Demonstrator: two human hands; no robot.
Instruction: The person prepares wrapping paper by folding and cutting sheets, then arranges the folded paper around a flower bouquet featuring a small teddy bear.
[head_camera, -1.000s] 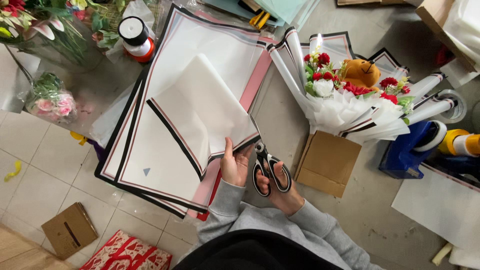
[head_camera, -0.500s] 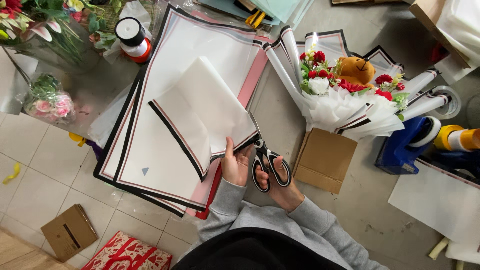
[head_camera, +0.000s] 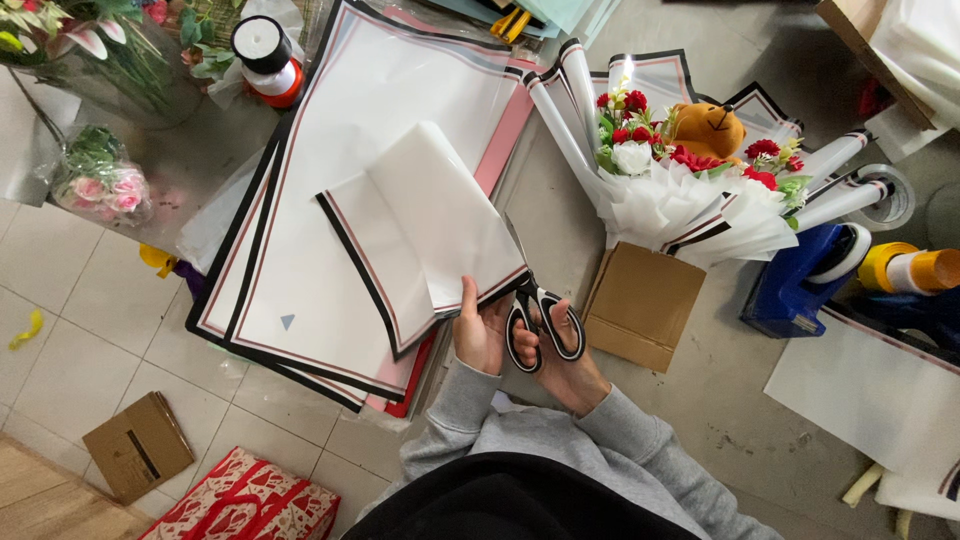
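On the floor: scissors at folded wrap sheet

Far left lay a pink flower bunch (head_camera: 98, 186) in clear wrap, near a ribbon spool (head_camera: 266, 47). Stack of black-bordered wrapping sheets (head_camera: 330, 200) ran diagonally, long axis lower-left to upper-right. On top sat the folded sheet (head_camera: 425, 235), its bordered edge slanting toward lower right. Left hand (head_camera: 480, 330) pinched that sheet's lower edge, thumb on top, fingers closed on the paper. Right hand (head_camera: 560, 365) gripped black-handled scissors (head_camera: 537, 320), fingers through loops; blades pointed up-left along the sheet's right edge, mostly hidden. Just right: cardboard box (head_camera: 645, 305), then a bouquet (head_camera: 690, 170) with plush bear, blue tape dispenser (head_camera: 800, 285).
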